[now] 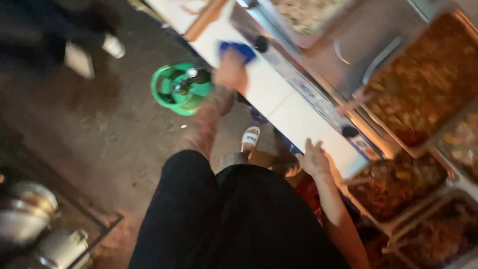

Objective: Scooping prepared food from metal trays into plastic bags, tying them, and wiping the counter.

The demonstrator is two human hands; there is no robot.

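The blue cloth [238, 50] under the left hand [230, 72] looks soft and matt, and it lies on the white front panel of the table [279, 99], which is smooth and faintly glossy like painted metal or laminate. Beyond that panel the food trays [348, 60] are bright sheet metal with a dull sheen, and two black knobs [260, 44] on the panel look like hard plastic. On the other side of the panel the green gas cylinder [180, 88] has a glossy painted metal skin, and the floor [99, 129] is rough, matt concrete.
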